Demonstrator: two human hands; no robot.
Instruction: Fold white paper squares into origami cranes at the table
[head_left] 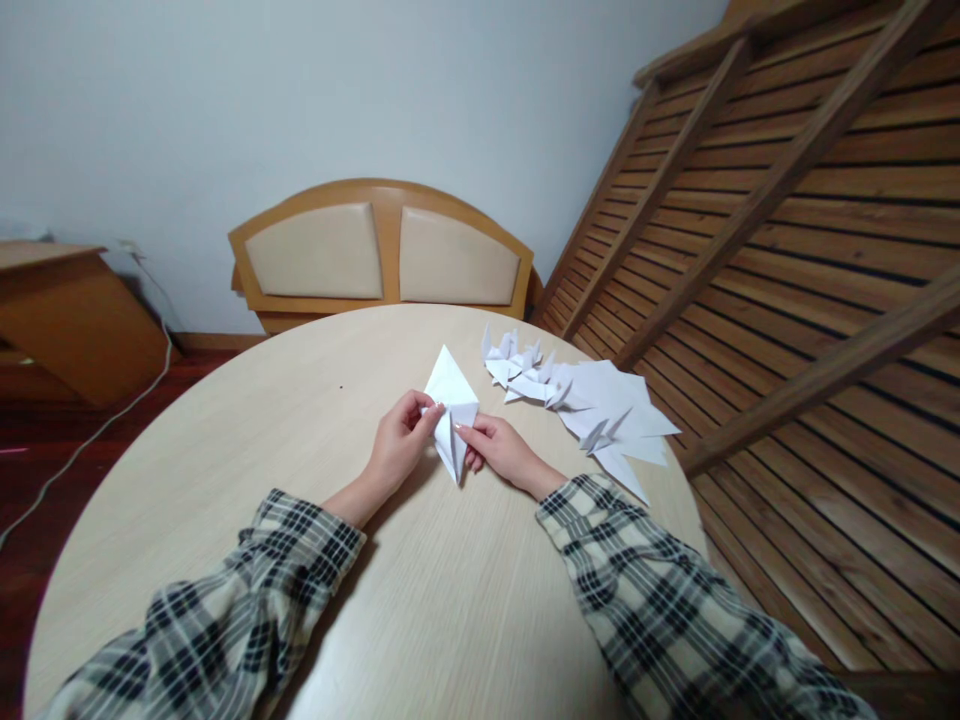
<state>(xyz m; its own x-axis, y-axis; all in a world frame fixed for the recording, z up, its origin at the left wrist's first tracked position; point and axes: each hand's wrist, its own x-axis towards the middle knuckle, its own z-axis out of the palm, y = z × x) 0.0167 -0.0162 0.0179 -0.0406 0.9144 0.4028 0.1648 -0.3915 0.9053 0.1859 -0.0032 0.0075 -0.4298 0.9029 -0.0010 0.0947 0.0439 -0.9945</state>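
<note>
A white sheet of paper folded into a pointed kite shape (452,400) is held just above the round light-wood table (315,420). My left hand (400,440) pinches its left edge with thumb and fingers closed on the fold. My right hand (501,448) pinches the right side of the same piece, fingertips pressed on the paper near its middle. Both forearms wear plaid sleeves and rest on the tabletop.
A pile of folded white paper figures (517,365) and flat white sheets (619,415) lies on the table to the right. A wooden chair with padded back (382,255) stands behind the table. Slatted wooden panelling (787,250) is on the right, a low cabinet (67,310) at left.
</note>
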